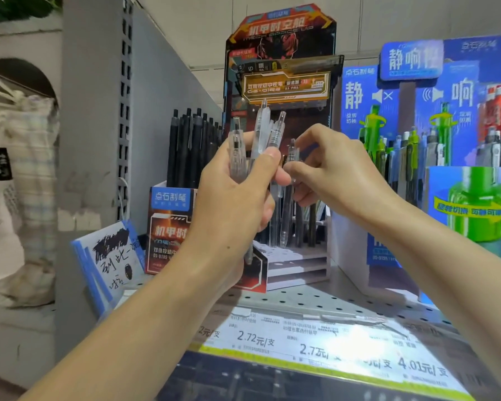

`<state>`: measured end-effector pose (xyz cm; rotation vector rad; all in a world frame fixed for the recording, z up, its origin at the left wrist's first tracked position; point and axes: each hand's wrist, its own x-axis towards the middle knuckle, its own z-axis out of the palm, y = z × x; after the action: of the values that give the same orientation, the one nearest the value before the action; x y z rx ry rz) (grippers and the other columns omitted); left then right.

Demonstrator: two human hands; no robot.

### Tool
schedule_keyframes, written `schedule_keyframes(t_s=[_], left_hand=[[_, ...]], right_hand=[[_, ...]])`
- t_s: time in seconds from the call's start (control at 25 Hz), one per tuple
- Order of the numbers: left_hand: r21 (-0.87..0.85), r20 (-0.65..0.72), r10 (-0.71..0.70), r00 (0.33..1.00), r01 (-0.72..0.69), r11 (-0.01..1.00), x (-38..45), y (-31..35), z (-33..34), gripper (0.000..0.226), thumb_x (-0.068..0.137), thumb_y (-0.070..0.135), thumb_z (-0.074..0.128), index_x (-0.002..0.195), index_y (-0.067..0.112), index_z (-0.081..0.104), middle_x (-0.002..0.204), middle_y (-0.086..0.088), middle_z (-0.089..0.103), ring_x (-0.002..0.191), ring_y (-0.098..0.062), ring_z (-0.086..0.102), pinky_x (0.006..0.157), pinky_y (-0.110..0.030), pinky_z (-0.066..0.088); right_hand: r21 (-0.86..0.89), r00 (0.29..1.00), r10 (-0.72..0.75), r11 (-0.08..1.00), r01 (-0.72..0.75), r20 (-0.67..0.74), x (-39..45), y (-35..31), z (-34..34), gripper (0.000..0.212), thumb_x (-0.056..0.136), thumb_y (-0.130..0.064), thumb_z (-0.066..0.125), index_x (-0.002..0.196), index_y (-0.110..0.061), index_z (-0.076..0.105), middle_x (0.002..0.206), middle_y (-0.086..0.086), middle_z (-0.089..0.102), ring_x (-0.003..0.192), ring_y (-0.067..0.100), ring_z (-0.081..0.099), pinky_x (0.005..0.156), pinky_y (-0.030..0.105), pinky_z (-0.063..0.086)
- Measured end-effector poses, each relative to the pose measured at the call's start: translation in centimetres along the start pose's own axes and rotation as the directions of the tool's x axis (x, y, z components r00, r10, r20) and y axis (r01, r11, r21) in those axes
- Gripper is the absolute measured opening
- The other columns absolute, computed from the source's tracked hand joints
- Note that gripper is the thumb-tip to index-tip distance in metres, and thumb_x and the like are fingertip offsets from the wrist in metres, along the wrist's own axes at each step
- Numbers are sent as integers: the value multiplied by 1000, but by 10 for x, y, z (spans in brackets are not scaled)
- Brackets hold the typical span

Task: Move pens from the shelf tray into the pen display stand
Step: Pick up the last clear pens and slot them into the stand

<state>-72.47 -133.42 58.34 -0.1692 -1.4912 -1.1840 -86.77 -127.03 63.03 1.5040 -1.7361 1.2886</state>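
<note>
Two bare hands meet in front of a store shelf [315,299] of perforated metal. The left hand [235,195] grips a bundle of clear pens [261,134], held upright with their clicker ends up. The right hand [330,172] pinches one clear pen [292,157] beside the bundle. Behind them stands a dark pen display stand [281,53] with a few pens upright in its stepped base. A box of black pens [191,140] sits toward the shelf's left edge, a blue display [417,96] toward its right. Price labels [315,342] line the front edge.

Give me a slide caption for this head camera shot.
Left hand grips clear pens; right hand pinches one before the display stand.
</note>
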Motion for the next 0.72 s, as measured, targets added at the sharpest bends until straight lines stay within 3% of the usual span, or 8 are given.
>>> schedule_keyframes(t_s=[0.16,0.72], left_hand=[[-12,6,-13,1000,13,1000,-1,-7,0,16,102,21,57,118,20,59,72,3,68,42,-8,40,38,-19,34],[19,17,-22,1000,22,1000,-1,-9,-2,13,102,22,56,114,22,59,74,4,69,41,-7,42,38,-19,35]], right_hand=[[-20,1000,-8,1000,7,-14,-3,0,0,21,94,-19,70,109,-13,55,70,6,72,48,13,70,52,36,62],[-77,998,38,996,-34,55,-5,2,3,22,94,-16,67,113,-13,56,71,7,73,51,14,71,59,39,63]])
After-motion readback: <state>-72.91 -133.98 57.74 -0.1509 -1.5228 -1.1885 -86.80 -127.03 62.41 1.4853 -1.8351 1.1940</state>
